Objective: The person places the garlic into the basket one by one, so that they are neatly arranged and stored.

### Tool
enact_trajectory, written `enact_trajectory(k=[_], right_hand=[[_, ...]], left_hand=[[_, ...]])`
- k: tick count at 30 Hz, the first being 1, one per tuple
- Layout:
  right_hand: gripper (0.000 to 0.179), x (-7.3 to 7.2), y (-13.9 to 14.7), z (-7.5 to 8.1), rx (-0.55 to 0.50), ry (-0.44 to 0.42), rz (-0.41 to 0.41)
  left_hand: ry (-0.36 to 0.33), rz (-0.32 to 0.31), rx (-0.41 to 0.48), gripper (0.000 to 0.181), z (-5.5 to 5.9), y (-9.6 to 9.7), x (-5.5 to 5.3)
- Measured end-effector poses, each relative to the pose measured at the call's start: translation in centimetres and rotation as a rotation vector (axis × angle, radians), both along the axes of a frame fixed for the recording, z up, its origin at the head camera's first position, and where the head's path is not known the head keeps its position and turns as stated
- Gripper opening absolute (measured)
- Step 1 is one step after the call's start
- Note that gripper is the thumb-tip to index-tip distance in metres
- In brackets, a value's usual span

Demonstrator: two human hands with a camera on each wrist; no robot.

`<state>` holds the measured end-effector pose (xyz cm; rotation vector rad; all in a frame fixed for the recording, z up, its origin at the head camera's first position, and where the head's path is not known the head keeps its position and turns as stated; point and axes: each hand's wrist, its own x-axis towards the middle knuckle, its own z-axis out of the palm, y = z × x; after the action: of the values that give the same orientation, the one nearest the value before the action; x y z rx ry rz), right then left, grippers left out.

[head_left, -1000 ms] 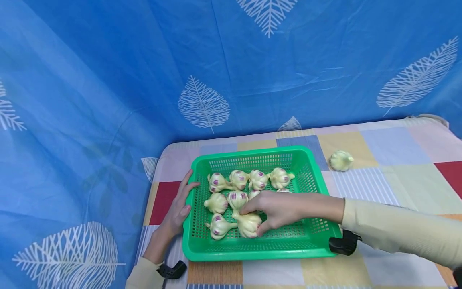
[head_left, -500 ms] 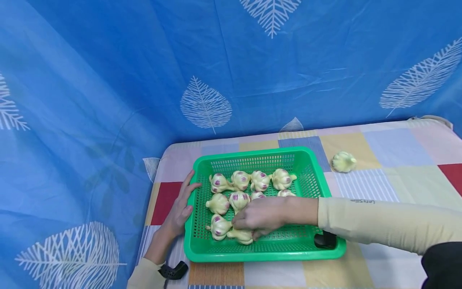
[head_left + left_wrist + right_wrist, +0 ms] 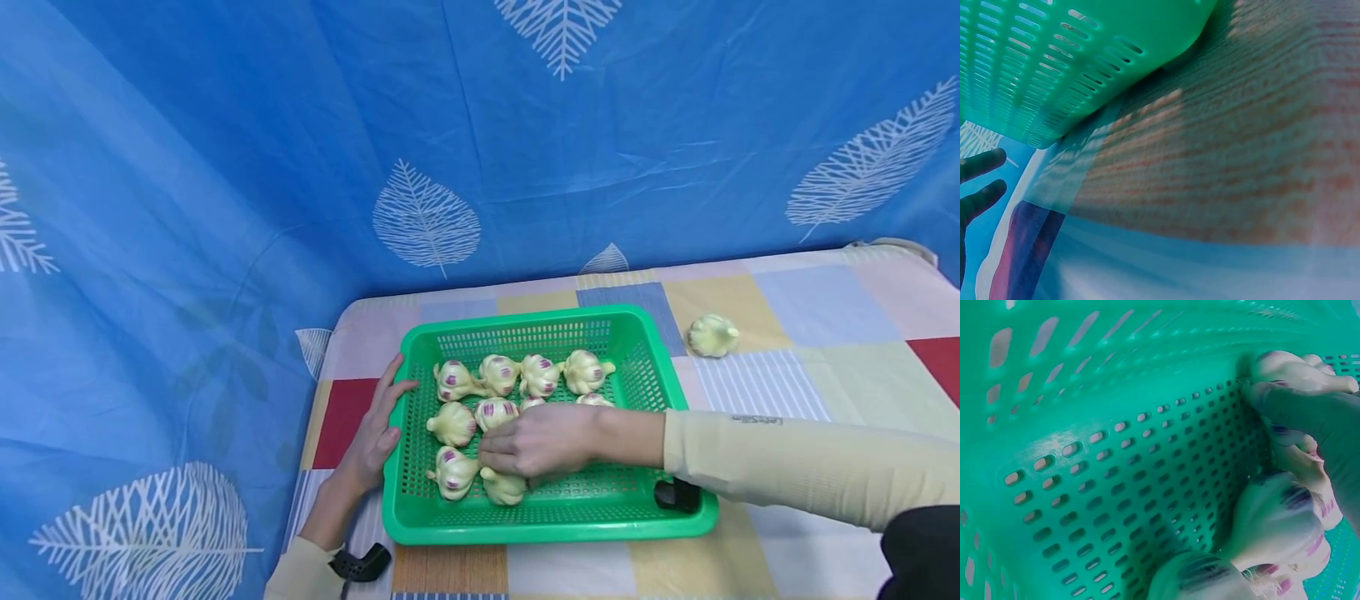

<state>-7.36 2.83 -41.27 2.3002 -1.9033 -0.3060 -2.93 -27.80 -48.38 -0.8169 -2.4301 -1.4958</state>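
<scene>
A green plastic basket (image 3: 551, 533) holds several garlic bulbs in rows, cream with purple streaks. My right hand (image 3: 543, 442) reaches in over the right side and holds a garlic bulb (image 3: 504, 489) low in the front row, its stem pointing up and left. In the right wrist view the thumb (image 3: 1297, 403) lies against that bulb; the other fingers are mostly hidden. Left of it sits another garlic bulb (image 3: 455, 473). My left hand (image 3: 365, 437) rests on the basket's left rim, fingers extended. The right hand partly covers the middle row.
One loose garlic bulb (image 3: 713, 335) lies on the patchwork tablecloth (image 3: 847, 383) right of the basket. A blue leaf-print curtain (image 3: 300, 167) hangs behind and to the left of the table.
My right hand has lowered the garlic bulb into the front row beside its neighbour and turned it, so its stem swings upward. My left hand stays on the rim.
</scene>
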Motion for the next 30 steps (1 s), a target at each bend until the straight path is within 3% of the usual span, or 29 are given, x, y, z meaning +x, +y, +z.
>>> enact_trajectory(k=[8,13,16,22,25,30], right_hand=[[0.067,-0.3,0.9,1.5,0.008,-0.057,-0.032],[0.067,-0.7,1.8,3.2,-0.062,-0.127,-0.077],[0.069,-0.9,2.7,4.3,-0.085,-0.188,-0.161],[0.079,-0.5,4.7,5.4,-0.098,-0.357,-0.416],[0.083,-0.1,6.0,5.3,-0.127,-0.422,-0.532],[0.087,0.8,8.2,4.8,-0.202,-0.479,-0.645]], left_hand=[[0.017,0.001,-0.005,0.067,0.0,0.0,0.0],[0.017,-0.004,-0.005,0.065,0.1,0.0,0.1],[0.02,-0.005,-0.004,0.065,0.1,0.0,0.1],[0.015,-0.011,0.0,0.066,0.0,0.0,0.1],[0.007,-0.009,0.003,0.067,0.0,0.0,0.1],[0.009,-0.001,0.004,0.065,0.1,0.1,0.1]])
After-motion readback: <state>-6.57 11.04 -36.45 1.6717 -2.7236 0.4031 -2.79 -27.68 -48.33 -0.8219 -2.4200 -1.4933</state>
